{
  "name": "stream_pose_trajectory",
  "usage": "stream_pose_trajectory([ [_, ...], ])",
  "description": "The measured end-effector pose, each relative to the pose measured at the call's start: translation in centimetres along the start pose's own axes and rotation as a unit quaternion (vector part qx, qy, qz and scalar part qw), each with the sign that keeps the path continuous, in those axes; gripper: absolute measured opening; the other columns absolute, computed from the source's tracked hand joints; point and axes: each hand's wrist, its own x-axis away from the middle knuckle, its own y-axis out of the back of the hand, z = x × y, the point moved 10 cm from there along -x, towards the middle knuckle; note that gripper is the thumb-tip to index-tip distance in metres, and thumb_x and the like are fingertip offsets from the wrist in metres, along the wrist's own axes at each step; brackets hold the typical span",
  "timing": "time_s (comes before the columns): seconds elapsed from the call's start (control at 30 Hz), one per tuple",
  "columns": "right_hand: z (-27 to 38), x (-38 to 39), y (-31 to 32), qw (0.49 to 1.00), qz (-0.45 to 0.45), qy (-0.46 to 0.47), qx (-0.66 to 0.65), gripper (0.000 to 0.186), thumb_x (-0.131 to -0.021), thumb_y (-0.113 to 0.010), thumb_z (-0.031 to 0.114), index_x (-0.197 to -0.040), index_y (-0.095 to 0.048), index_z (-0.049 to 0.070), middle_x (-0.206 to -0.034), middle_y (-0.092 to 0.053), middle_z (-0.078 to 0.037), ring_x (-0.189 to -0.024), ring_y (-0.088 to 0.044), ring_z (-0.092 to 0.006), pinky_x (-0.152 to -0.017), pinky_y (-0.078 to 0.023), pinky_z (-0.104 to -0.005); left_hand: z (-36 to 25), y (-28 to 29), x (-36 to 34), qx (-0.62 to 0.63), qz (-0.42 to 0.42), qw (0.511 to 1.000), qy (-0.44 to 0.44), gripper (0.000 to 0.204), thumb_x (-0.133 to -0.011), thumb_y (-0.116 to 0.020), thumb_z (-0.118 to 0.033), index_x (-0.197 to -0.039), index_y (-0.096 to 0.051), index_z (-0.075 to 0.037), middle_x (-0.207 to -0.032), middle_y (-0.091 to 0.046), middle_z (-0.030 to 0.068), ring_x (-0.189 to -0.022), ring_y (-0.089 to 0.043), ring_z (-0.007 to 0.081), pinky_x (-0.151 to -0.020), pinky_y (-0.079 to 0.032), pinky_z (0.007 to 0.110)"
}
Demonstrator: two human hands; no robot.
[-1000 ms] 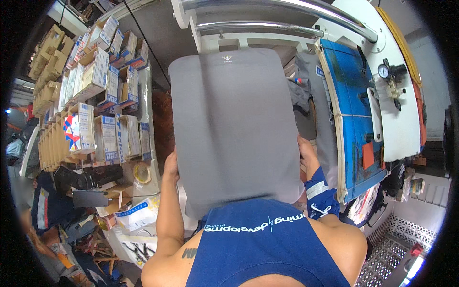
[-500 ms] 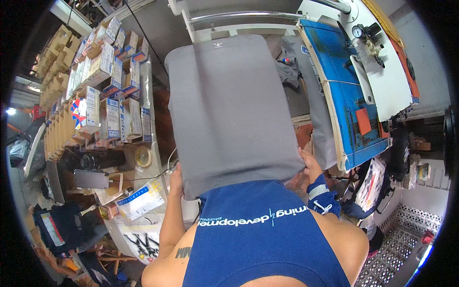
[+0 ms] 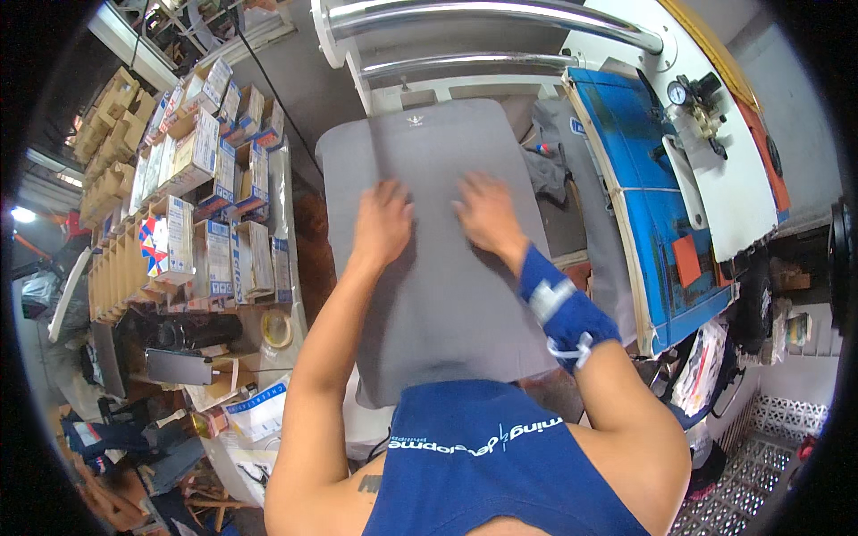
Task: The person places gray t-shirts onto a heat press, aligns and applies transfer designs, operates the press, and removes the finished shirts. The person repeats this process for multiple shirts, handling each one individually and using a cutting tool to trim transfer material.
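Note:
Grey fabric, seemingly a shirt [image 3: 447, 313], is stretched smooth over a wide flat board in front of me. A small white emblem shows at its far end. My left hand [image 3: 384, 223] lies on the left half of the cloth, fingers pointing away from me. On the right half rests my right hand [image 3: 490, 213], with its fingers stretched out and a blue band on the wrist. Both palms face down and neither hand holds anything. The board under the cloth is hidden.
At right stands a blue padded panel [image 3: 652, 161] beside a white machine part with a pressure gauge [image 3: 677, 93]. Chrome bars [image 3: 492, 16] cross beyond the board. Cardboard boxes [image 3: 192, 152] crowd the left table, with a tape roll [image 3: 277, 329] and a phone [image 3: 179, 366] nearer.
Both hands have left the near side edges of the cloth and moved forward and inward onto its top. The cloth sits slightly lower in the view.

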Motion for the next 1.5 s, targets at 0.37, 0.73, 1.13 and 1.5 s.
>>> stream_pose_trajectory([
  [0.37, -1.4, -14.7, -5.6, 1.0, 0.027, -0.01, 0.008, 0.036, -0.093, -0.057, 0.033, -0.12, -0.066, 0.011, -0.12, -0.064, -0.013, -0.115, -0.058, -0.0352, -0.1, -0.043, -0.058, 4.9, -5.7, -12.4, -0.043, -0.014, 0.998, 0.049, 0.03, -0.093, -0.06, -0.025, -0.117, -0.065, -0.008, -0.117, -0.065, 0.0111, -0.111, -0.059, 0.0314, -0.102, -0.039, 0.06],
  [0.73, -23.5, -7.8, -1.6, 0.927, -0.037, -0.304, -0.216, 0.057, -0.095, -0.061, 0.049, -0.132, -0.06, 0.006, -0.129, -0.064, -0.016, -0.114, -0.061, -0.0329, -0.097, -0.048, -0.0431, 25.9, -0.1, -3.7, 0.132, -0.023, 0.948, 0.288, 0.038, -0.103, -0.049, -0.03, -0.126, -0.063, -0.004, -0.126, -0.064, 0.0156, -0.112, -0.06, 0.0347, -0.094, -0.048, 0.046],
  [1.13, -25.4, 6.1, -9.3, 0.687, 0.116, -0.499, -0.515, 0.077, -0.102, -0.045, 0.059, -0.154, -0.036, 0.003, -0.156, -0.04, -0.02, -0.145, -0.033, -0.0326, -0.12, -0.024, -0.0444, 22.6, -7.9, 12.1, 0.403, 0.037, 0.805, 0.434, 0.052, -0.102, -0.047, -0.047, -0.129, -0.064, -0.006, -0.124, -0.067, 0.0138, -0.109, -0.065, 0.0272, -0.095, -0.051, 0.043],
  [1.5, -12.0, 13.5, 6.5, 0.98, -0.068, -0.171, -0.076, 0.028, -0.092, -0.066, 0.015, -0.116, -0.068, 0.0, -0.117, -0.068, -0.016, -0.109, -0.064, -0.0293, -0.097, -0.049, -0.0384, 5.1, 12.4, 57.4, -0.078, -0.209, 0.731, 0.645, 0.022, -0.083, -0.066, -0.013, -0.103, -0.069, -0.006, -0.108, -0.067, 0.0167, -0.107, -0.059, 0.0371, -0.095, -0.045, 0.049],
])
